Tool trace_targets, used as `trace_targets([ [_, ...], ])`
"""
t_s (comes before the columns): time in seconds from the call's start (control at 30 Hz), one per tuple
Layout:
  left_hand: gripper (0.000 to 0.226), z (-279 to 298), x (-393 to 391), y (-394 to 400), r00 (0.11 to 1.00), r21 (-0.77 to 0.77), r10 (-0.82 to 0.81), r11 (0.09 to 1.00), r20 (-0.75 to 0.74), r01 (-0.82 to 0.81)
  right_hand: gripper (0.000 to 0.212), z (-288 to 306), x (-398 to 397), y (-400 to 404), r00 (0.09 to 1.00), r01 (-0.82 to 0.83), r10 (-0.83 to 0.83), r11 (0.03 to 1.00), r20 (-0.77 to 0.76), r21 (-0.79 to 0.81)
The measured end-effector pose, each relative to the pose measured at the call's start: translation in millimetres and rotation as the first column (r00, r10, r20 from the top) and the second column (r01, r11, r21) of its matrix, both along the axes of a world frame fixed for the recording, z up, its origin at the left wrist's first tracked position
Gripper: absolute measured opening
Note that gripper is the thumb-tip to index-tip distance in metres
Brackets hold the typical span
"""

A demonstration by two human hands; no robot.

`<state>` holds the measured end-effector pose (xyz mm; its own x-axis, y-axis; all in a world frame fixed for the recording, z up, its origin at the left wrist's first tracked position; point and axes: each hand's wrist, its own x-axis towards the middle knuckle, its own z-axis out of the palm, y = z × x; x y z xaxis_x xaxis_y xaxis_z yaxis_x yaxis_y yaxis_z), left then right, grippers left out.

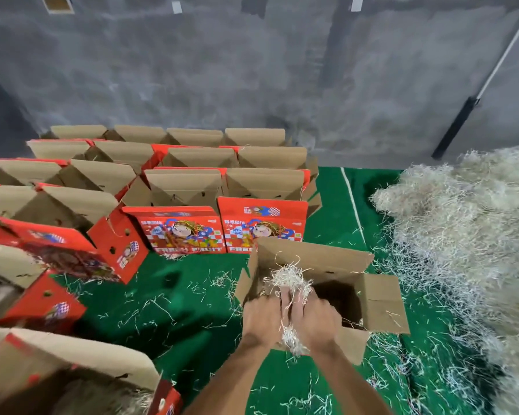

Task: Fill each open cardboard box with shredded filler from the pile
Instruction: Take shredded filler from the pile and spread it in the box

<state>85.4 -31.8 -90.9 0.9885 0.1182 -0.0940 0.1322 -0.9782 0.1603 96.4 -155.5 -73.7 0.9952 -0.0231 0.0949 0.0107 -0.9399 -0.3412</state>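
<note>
Nearest, both hands meet over the near rim of an open box (336,283), pressing one wad of shredded filler (291,283) between them. The left hand (262,316) has its fingers curled round the left of the wad; the right hand (318,319) has its fingers curled round the right, knuckles up. Strands stick out beyond the fingertips into the box mouth and hang down below the wrists, over the box's near flap. This box stands with all four flaps spread, its inside dark past the fingers.

Left of the left hand, and nearer, two blurred red boxes (42,304) show brown flaps; one at the bottom edge holds filler.

Scattered strands lie on the green mat (177,310) all round the hands.

Just beyond the fingertips stand two red cartons (177,232) side by side, each printed with a cartoon figure and "FRESH FRUIT" in white; the right one's wording is cut off by the open box's flap. Smaller characters above the figures are too small to read.

Right of the right hand, well apart, the pile (462,220) of pale shredded filler rises against the wall.

Farther, beyond the fingers and to their left, rows of open cartons (192,157) recede toward the grey wall (252,70); the farthest row counts four.
</note>
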Motion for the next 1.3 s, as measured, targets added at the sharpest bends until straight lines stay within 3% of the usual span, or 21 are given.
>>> trace_targets([
  [0.23,0.058,10,-25,-5,0.984,0.008,0.042,0.999,0.174,-0.044,0.076,1,-16,3,0.999,-0.026,0.026,0.999,0.026,-0.024],
  [0.37,0.032,16,-54,0,0.977,-0.276,0.208,0.942,0.040,-0.189,0.093,5,-36,8,0.995,-0.060,0.064,0.997,-0.071,0.054],
  [0.4,0.024,23,-55,-3,0.962,-0.401,0.268,0.887,0.039,-0.231,0.101,8,-35,8,0.995,-0.036,0.046,0.993,-0.088,0.117],
  [0.47,0.011,41,-49,-11,0.913,-0.687,0.404,0.678,0.053,-0.260,0.104,19,-28,3,0.981,0.065,0.008,0.927,-0.193,0.370],
  [0.53,0.007,65,-40,-14,0.855,-0.900,0.517,0.394,0.048,-0.188,0.089,39,-21,-3,0.939,0.273,-0.024,0.660,-0.343,0.700],
  [0.57,0.006,75,-35,-11,0.822,-0.931,0.562,0.341,0.092,-0.129,0.082,47,-18,-9,0.929,0.329,-0.036,0.537,-0.369,0.776],
  [0.6,0.012,83,-33,-9,0.806,-0.941,0.578,0.327,0.129,-0.084,0.077,55,-15,-14,0.936,0.326,-0.044,0.486,-0.350,0.811],
  [0.7,0.042,101,-30,-23,0.851,-0.977,0.516,0.214,0.099,-0.015,0.053,69,-16,-15,0.978,0.205,-0.082,0.521,-0.190,0.828],
  [0.77,0.054,103,-32,-44,0.891,-0.965,0.442,0.263,0.108,-0.014,0.035,74,-20,-6,0.993,0.112,-0.090,0.536,-0.076,0.837],
  [0.8,0.055,104,-32,-46,0.901,-0.960,0.423,0.277,0.097,-0.027,0.034,78,-21,-5,0.995,0.083,-0.085,0.542,-0.043,0.836],
  [0.9,0.047,111,-20,-10,0.884,-0.970,0.463,0.177,-0.066,-0.166,0.055,86,-15,-29,0.996,0.089,-0.066,0.467,-0.066,0.879],
  [1.0,0.035,118,-11,13,0.785,-0.975,0.585,-0.053,-0.206,-0.216,0.065,84,-7,-44,0.977,0.186,-0.169,0.385,-0.129,0.904],
  [1.07,0.021,111,-11,-11,0.787,-0.956,0.544,-0.198,-0.290,-0.216,0.048,81,-14,-22,0.987,0.134,-0.140,0.441,-0.079,0.888],
  [1.1,0.021,107,-15,-26,0.812,-0.946,0.490,-0.223,-0.316,-0.234,0.039,78,-19,-10,0.993,0.098,-0.098,0.462,-0.059,0.881],
  [1.2,0.021,98,-15,-21,0.823,-0.953,0.480,-0.140,-0.304,-0.270,0.047,81,-20,-25,0.999,0.042,-0.036,0.483,-0.027,0.875],
  [1.23,0.022,101,-14,-5,0.799,-0.950,0.516,-0.117,-0.308,-0.290,0.042,77,-12,-46,0.993,0.091,-0.108,0.493,-0.043,0.865],
  [1.3,0.027,103,-7,28,0.740,-0.935,0.580,-0.127,-0.340,-0.330,0.019,72,-3,-87,0.941,0.294,-0.277,0.387,-0.194,0.874],
])
